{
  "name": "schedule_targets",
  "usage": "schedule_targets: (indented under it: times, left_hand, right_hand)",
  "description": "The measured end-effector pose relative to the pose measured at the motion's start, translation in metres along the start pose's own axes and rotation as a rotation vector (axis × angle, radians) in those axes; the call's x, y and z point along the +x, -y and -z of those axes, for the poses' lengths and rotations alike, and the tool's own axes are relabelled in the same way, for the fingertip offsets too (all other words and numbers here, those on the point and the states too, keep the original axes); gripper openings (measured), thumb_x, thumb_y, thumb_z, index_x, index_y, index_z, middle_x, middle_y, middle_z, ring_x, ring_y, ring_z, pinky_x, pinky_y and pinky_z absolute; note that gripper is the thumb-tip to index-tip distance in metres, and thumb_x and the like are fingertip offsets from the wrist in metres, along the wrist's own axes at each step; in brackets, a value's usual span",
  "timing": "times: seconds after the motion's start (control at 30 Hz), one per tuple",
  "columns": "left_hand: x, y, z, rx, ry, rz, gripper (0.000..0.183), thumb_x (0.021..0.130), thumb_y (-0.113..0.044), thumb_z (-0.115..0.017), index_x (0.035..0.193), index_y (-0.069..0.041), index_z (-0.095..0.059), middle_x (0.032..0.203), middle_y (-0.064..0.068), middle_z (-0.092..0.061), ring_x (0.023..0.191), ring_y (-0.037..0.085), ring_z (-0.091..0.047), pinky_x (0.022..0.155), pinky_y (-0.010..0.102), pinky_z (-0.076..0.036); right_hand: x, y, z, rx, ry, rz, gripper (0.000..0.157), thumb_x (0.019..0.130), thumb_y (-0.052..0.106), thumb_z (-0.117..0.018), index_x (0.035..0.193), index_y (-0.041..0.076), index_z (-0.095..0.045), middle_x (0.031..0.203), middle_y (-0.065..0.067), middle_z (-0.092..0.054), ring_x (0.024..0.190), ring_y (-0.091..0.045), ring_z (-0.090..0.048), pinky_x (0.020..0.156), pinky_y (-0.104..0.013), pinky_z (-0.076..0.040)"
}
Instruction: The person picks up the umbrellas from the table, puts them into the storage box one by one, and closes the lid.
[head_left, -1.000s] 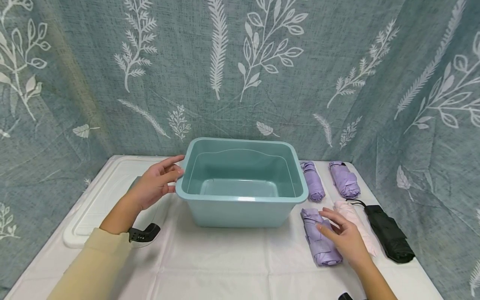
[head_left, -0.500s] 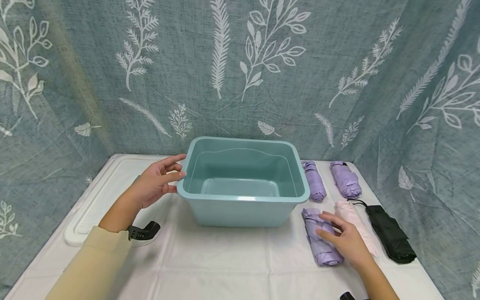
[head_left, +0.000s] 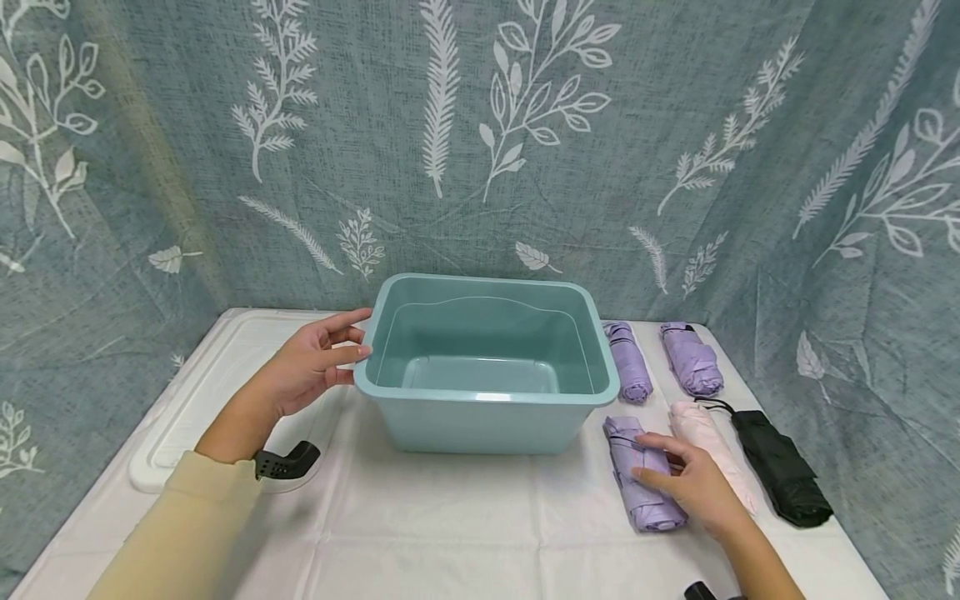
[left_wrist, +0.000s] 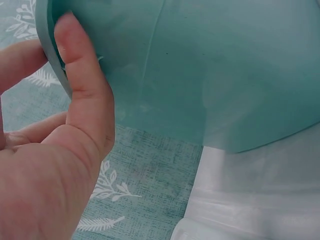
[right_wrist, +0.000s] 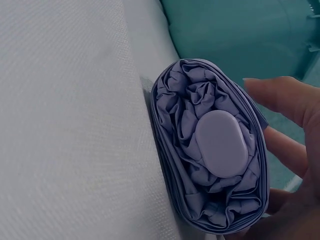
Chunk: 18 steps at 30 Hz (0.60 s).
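My left hand (head_left: 311, 367) touches the left rim of a teal plastic tub (head_left: 480, 425) with outstretched fingers. In the left wrist view its thumb lies along the tub's outer wall just under the rim. Nothing is inside the tub. My right hand (head_left: 693, 483) hovers over and touches the top of a rolled purple folding umbrella (head_left: 637, 500) lying on the cloth at the tub's right front. The right wrist view shows the umbrella's (right_wrist: 222, 145) oval handle end, with fingertips along its upper side and not wrapped round it.
Two more purple folding umbrellas (head_left: 628, 362) (head_left: 692, 360) lie at the back right. A pink umbrella (head_left: 708, 442) and a black umbrella (head_left: 783, 471) lie right of my right hand. A white lid (head_left: 180, 425) rests at the left. A patterned curtain (head_left: 480, 233) stands behind.
My right hand has lowered slightly, its fingertips coming onto the near purple umbrella. My left hand and the tub hold still.
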<state>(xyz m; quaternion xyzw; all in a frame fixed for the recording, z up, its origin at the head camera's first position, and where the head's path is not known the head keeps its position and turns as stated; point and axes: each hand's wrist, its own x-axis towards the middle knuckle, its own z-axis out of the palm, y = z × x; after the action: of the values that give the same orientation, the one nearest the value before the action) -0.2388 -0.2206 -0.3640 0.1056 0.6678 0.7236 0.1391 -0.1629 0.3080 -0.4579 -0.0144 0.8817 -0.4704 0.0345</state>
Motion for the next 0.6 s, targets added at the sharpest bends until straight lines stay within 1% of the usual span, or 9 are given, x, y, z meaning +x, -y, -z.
schedule_targets:
  times: [0.17,0.27,0.37,0.6]
  left_hand:
    - [-0.0003,-0.0004,0.0007,0.002,0.001,-0.003,0.075,0.099,-0.001,-0.063,0.162,0.0,-0.023,0.114,0.004,-0.056,0.092,0.011,-0.071,0.08,0.03,-0.064]
    - [-0.0003,0.0,0.0013,0.004,0.004,-0.007,0.074,0.099,0.0,-0.063,0.162,0.001,-0.024,0.115,0.004,-0.055,0.092,0.011,-0.071,0.081,0.03,-0.064]
    - [-0.0003,0.0005,0.0021,0.003,0.011,-0.012,0.073,0.099,0.001,-0.062,0.161,0.002,-0.024,0.115,0.004,-0.055,0.093,0.011,-0.07,0.081,0.03,-0.064]
    - [-0.0017,0.0003,0.0043,0.004,0.037,-0.018,0.073,0.099,0.001,-0.063,0.161,0.001,-0.025,0.116,0.005,-0.056,0.093,0.013,-0.072,0.081,0.031,-0.064]
  right_hand:
    - [0.0016,0.0006,0.0019,-0.017,0.046,-0.022,0.053,0.084,0.02,-0.085,0.132,0.005,-0.068,0.138,-0.023,-0.061,0.104,-0.02,-0.061,0.078,-0.022,-0.053]
    - [0.0027,0.0004,0.0031,-0.026,0.069,-0.017,0.054,0.083,0.019,-0.086,0.132,0.003,-0.068,0.141,-0.024,-0.059,0.105,-0.021,-0.061,0.079,-0.023,-0.053]
    - [0.0035,-0.0005,0.0043,-0.03,0.086,-0.008,0.054,0.083,0.018,-0.086,0.132,0.002,-0.068,0.142,-0.024,-0.059,0.103,-0.019,-0.061,0.078,-0.022,-0.054]
    - [0.0039,0.0007,0.0086,-0.003,0.14,0.006,0.057,0.082,0.012,-0.085,0.134,-0.002,-0.065,0.125,-0.023,-0.065,0.089,-0.015,-0.057,0.07,-0.024,-0.053]
